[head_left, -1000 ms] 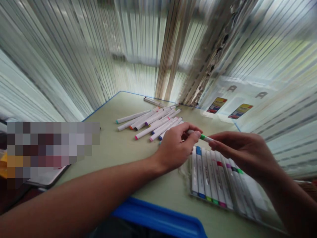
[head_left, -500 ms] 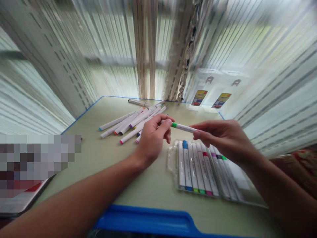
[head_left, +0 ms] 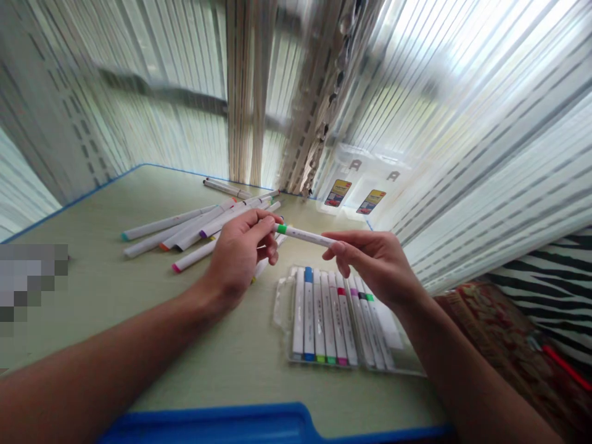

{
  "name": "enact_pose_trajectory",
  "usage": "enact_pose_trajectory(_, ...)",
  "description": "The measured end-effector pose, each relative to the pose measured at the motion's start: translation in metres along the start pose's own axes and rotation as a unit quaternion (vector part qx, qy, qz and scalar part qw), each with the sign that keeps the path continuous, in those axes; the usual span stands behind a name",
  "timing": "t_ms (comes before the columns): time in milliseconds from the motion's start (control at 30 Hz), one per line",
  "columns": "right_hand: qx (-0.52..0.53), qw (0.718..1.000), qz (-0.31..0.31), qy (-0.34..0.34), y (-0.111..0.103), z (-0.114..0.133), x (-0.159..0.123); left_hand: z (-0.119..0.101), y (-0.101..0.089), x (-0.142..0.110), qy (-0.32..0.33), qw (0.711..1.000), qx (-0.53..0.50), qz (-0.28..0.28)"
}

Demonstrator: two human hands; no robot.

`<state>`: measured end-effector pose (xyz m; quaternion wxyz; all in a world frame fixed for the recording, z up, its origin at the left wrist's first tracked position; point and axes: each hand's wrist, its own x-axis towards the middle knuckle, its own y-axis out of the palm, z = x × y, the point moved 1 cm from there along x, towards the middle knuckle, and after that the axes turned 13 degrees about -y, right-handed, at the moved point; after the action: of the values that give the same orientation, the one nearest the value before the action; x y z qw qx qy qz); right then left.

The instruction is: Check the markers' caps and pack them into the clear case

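Note:
Between my two hands a white marker (head_left: pixel 305 235) with a green band is held nearly level above the table. My left hand (head_left: pixel 245 250) pinches its left end beside the green band. At the other end, my right hand (head_left: pixel 370 259) grips it between thumb and fingers. Below my right hand lies a clear plastic marker case (head_left: pixel 283 302), with several white markers (head_left: pixel 330 327) side by side in it, their ends in different colours. Left of and behind my left hand is a loose pile of white markers (head_left: pixel 185 225), partly hidden by that hand.
Two clear plastic cases with labels (head_left: pixel 340 192) stand at the back edge against the striped curtain (head_left: pixel 185 135). The pale green table (head_left: pixel 208 370) has a blue front rim (head_left: pixel 213 425). Patterned fabric (head_left: pixel 504 333) lies at the right, beyond the table.
The view has turned to the right, so the table and markers sit further left in the picture. Both hands still hold the same marker in much the same way.

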<state>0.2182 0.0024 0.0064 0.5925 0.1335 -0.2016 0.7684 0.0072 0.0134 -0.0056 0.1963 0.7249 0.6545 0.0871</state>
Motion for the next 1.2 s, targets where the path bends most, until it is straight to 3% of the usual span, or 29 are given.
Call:
enact_pose_trajectory(333,0.103,0.991,-0.068,0.047,0.0,-0.001,0.006,0.002,0.0,0.001,0.003,1.0,0.011,0.027)
enact_pose_trajectory(733,0.116,0.977,-0.163,0.07,-0.012,-0.01,0.012,0.003,0.006,-0.015,0.095,0.978,0.16,0.094)
enact_pose_trajectory(933,0.069,0.988,-0.137,0.017,-0.01,-0.009,0.008,0.003,0.007,-0.014,0.095,0.973,0.196,0.078)
enact_pose_trajectory(1200,-0.103,0.991,-0.088,-0.011,-0.01,-0.009,0.001,0.005,0.007,-0.014,0.077,0.965,0.233,0.095)
